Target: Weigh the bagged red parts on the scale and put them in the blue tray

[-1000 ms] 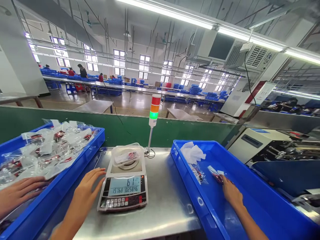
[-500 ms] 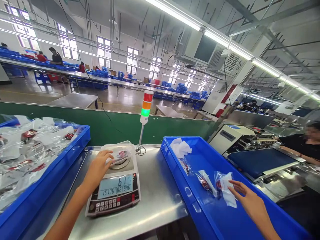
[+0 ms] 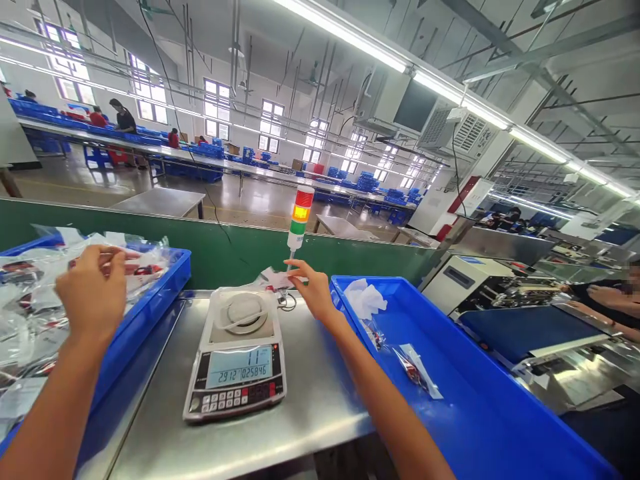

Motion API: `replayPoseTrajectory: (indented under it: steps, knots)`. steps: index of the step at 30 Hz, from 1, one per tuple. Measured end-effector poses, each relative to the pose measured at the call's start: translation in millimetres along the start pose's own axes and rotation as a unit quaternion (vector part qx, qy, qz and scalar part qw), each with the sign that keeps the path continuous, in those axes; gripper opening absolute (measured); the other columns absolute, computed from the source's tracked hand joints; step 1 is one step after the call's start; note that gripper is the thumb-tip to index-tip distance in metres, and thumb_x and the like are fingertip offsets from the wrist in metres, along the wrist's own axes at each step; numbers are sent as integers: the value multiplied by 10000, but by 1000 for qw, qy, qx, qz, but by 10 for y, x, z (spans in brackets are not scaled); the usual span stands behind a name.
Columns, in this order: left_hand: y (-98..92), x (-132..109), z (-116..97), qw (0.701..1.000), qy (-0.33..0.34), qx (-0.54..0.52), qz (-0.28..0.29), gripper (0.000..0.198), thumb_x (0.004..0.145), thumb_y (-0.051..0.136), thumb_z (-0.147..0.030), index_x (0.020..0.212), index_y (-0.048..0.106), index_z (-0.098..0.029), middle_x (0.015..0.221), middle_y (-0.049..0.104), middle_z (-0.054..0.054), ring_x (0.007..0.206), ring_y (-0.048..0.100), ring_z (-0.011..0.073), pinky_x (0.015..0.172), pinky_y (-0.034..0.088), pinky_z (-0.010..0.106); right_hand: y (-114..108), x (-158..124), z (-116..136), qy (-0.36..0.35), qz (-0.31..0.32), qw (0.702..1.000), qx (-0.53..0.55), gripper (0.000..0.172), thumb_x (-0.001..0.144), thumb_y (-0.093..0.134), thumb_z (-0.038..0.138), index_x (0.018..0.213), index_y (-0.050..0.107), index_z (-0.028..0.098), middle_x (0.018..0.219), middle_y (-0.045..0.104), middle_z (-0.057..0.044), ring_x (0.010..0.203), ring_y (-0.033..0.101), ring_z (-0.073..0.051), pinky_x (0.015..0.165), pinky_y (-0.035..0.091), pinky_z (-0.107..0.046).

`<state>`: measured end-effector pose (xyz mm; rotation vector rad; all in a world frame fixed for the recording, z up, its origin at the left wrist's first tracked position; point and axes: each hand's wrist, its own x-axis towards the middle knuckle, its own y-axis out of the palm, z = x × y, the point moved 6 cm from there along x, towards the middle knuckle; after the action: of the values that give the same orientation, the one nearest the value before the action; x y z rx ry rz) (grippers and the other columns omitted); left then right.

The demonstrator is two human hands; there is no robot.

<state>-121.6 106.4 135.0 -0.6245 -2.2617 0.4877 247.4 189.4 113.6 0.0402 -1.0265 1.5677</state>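
My left hand (image 3: 95, 287) hovers over a blue bin at the left, fingers curled at a clear plastic bag with a red item (image 3: 134, 268). Its fingertips are partly hidden. My right hand (image 3: 313, 290) pinches another clear bag with white paper and a little red (image 3: 273, 279), just behind and right of the counting scale (image 3: 235, 390). On the scale's round pan (image 3: 245, 308) lies a thin translucent strip. The display reads 11 on top.
The left blue bin (image 3: 183, 267) is heaped with bagged items. In the right blue bin (image 3: 400, 283) are crumpled white paper (image 3: 365, 298) and bagged red items (image 3: 417, 372). A signal tower (image 3: 301, 213) glows amber. A conveyor machine (image 3: 525, 327) and another person (image 3: 607, 297) are at right.
My left hand has gone from the scale to the left bin with a bag. My right hand has lifted a bag from the right bin towards the scale. The tower light turned from green to amber.
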Motion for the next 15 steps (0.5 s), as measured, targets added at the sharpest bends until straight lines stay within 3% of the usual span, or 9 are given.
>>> replayPoseTrajectory:
  steps: [3,6,9,11,13,15]
  knots:
    - [-227,1,214,997,-60,54,-20,763,815,473,-472,1366,488,57,1354,566,373,1339,493,544,1069,383,736,464,53,139,-61,92,994,-9,294,950,581,139,1170,694,297,1119,802,28,1097,727,-193,1004,537,-374]
    - [-226,-131,275,996,-40,74,-12,930,770,497,-525,1464,365,80,1499,433,373,1413,405,528,1116,371,695,515,-206,76,-101,148,984,-6,236,964,576,185,1127,728,264,1186,781,-19,1131,705,-202,1008,528,-368]
    - [-83,-358,223,997,24,69,14,905,767,424,-546,1424,429,77,1432,515,351,1376,475,494,1159,359,643,6,-600,-377,-47,70,995,-44,257,1000,516,282,1140,729,245,1160,779,-53,1100,707,-215,994,527,-375]
    - [41,-542,151,996,61,52,50,859,772,384,-567,1379,491,31,1381,568,322,1337,524,476,1151,389,619,-576,-949,-887,73,-35,987,-136,325,1012,459,361,1163,710,221,1128,776,-75,1055,711,-228,976,529,-378]
    - [165,-727,75,992,73,26,98,800,775,362,-589,1334,534,-43,1358,603,271,1272,586,452,1121,437,604,-1179,-1395,-1415,222,-119,933,-257,412,1009,384,383,1196,682,170,1125,761,-125,1035,705,-260,971,523,-405]
    - [284,-887,6,987,65,0,150,742,775,365,-603,1293,556,-108,1352,621,222,1197,639,423,1082,481,589,-1574,-1840,-1859,338,-110,870,-341,469,992,327,330,1226,659,96,1187,724,-203,1117,675,-316,1000,502,-461]
